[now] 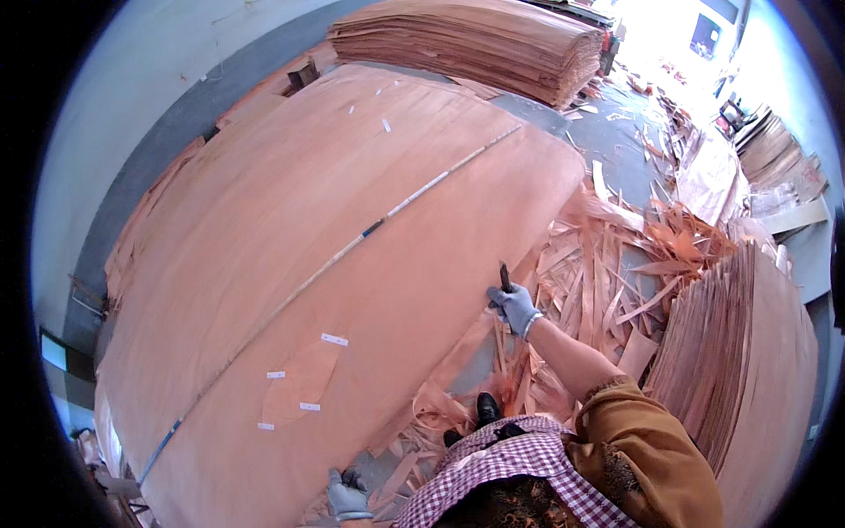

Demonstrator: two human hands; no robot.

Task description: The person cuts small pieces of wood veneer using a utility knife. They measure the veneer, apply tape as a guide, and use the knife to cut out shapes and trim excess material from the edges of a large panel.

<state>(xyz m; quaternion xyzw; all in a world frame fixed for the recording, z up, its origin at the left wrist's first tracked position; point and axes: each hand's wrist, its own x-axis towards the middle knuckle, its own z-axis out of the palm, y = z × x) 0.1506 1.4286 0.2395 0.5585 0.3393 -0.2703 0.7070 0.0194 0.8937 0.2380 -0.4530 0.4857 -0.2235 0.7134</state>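
A wide sheet of reddish wood veneer (422,264) lies flat before me. My right hand (518,310), in a grey glove, is closed around a short, dark, knife-like tool (504,276) that points up over the sheet's right edge. At the near edge of the veneer is my left hand (348,500), also gloved; its fingers are partly dark and too small to read. A long thin measuring stick (308,280) with blue bands lies slantwise across the sheet. White tape pieces (334,340) surround a patch (299,380) in the veneer.
Veneer scraps (590,273) litter the floor to the right of the sheet. A thick veneer stack (466,44) stands at the far end, and another stack (704,352) leans at my right. A grey-white wall (132,114) runs along the left.
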